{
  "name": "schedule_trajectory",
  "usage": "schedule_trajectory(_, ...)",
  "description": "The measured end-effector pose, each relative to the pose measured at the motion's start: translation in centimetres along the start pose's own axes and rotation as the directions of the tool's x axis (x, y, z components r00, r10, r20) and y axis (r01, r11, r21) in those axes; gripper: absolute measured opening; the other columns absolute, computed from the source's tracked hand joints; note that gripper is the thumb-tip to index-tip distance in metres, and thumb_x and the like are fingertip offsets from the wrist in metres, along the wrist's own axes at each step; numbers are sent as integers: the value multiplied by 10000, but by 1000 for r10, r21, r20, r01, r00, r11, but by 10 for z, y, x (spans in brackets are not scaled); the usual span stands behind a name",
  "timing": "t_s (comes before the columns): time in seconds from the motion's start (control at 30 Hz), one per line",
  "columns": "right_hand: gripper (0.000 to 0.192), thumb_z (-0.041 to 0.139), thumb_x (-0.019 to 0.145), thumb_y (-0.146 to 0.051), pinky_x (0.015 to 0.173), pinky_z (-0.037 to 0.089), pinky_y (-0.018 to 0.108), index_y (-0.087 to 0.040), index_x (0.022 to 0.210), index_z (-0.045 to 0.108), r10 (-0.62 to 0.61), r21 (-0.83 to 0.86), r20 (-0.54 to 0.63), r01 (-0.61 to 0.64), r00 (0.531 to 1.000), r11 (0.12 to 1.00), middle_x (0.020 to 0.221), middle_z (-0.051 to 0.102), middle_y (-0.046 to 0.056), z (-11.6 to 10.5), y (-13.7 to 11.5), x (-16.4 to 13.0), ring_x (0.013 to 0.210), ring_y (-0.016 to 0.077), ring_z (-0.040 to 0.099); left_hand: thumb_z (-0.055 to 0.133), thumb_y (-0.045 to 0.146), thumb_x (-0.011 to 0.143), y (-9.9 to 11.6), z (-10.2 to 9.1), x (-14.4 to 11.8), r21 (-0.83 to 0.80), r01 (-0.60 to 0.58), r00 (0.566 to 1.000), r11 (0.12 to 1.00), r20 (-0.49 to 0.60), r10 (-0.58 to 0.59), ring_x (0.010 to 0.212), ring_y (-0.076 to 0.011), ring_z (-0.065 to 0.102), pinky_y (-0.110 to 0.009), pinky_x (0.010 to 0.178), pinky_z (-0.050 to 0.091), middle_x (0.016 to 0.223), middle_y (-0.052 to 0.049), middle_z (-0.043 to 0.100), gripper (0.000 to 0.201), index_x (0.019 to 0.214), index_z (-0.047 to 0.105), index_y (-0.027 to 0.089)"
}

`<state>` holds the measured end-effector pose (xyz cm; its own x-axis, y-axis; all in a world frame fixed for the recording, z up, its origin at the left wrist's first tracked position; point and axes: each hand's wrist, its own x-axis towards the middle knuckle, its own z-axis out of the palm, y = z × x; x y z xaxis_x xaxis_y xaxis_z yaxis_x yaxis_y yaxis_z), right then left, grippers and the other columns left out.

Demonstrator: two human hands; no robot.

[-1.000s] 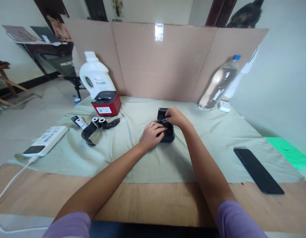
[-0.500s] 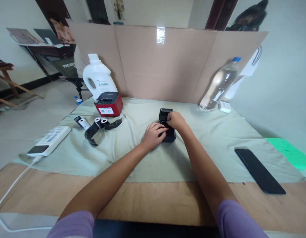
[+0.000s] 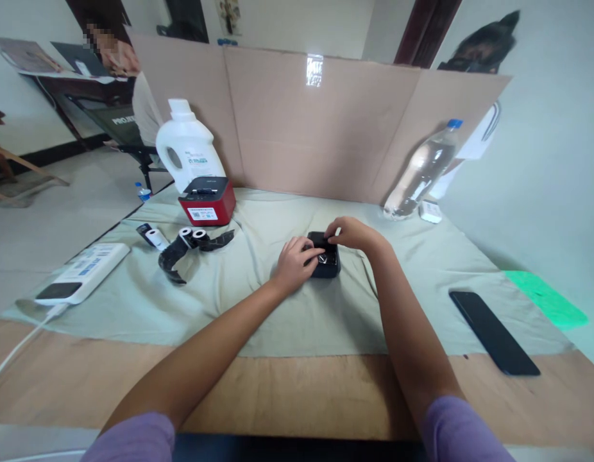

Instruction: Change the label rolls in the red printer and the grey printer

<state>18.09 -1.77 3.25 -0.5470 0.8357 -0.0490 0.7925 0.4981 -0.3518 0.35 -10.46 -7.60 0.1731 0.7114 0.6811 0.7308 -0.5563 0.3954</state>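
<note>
A small black box-shaped device [image 3: 326, 270] with a hinged lid [image 3: 317, 240] sits on the cloth in front of me. My left hand [image 3: 296, 262] grips its left side, a finger reaching over the top into the opening. My right hand [image 3: 347, 232] comes from the right and pinches the lid at its right edge. That lid is tilted, partly lowered over the body. Something shiny shows inside the opening, too small to make out.
Left on the cloth lie paper rolls [image 3: 157, 240], a black curled strip [image 3: 169, 260] and a white power bank [image 3: 84, 274] with a cable. Behind stand a red-black device [image 3: 215, 205] and a white jug [image 3: 194, 151]. Rightward are a phone [image 3: 494, 332] and a leaning water bottle [image 3: 424, 170].
The lid, upright before, has come down toward the device's body. My right hand has moved with it, its wrist now further right. My left hand stays on the device.
</note>
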Motion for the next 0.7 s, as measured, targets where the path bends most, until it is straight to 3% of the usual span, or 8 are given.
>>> schedule_trajectory(0.07,223,665,813,-114,787,480,248,-201,962,806,37,-23,71,-36,997,999,973,770,51,-1,-5,-4,867,187,671,579,216,941,1,-1,0,0,1,1000,1000,-6,-1,977,-217,566,-383,886,469,1026,-65,658,260,1092,779,284)
schedule_trajectory(0.2,339,704,846,-181,812,492,246,-196,1180,754,142,-38,-21,-143,990,989,1138,748,87,2,-4,-3,951,198,683,571,228,956,1,-3,1,-30,9,1000,1000,-27,-10,1003,-214,566,-383,921,474,1057,-68,637,259,1108,773,283)
schedule_trajectory(0.33,409,684,907,-274,707,502,235,-177,1304,668,272,102,151,-289,950,952,1162,745,105,3,3,-2,857,174,701,604,274,944,-5,1,4,-121,151,987,981,-46,-157,1121,-233,572,-396,1028,470,1159,-94,607,339,1266,702,234)
schedule_trajectory(0.47,479,646,935,-317,573,453,226,-197,1393,575,336,173,269,-389,903,905,1218,726,112,3,6,-2,781,155,710,548,302,967,-19,10,6,-309,329,944,892,74,-322,1026,-193,634,-338,945,534,1146,-84,603,376,1312,671,215)
schedule_trajectory(0.57,500,664,922,-330,571,444,218,-229,1398,547,373,184,295,-435,880,881,1251,713,111,5,7,-1,813,160,729,473,187,953,-25,12,6,-329,330,944,885,132,-303,1013,-171,645,-328,957,534,1167,-66,597,381,1242,716,246)
schedule_trajectory(0.7,522,689,905,-378,593,447,218,-291,1394,531,417,180,336,-492,845,852,1253,711,93,5,6,0,822,168,747,445,89,894,-23,8,7,-230,287,954,930,155,-256,1008,-183,652,-357,980,528,1181,-52,603,445,1150,753,281)
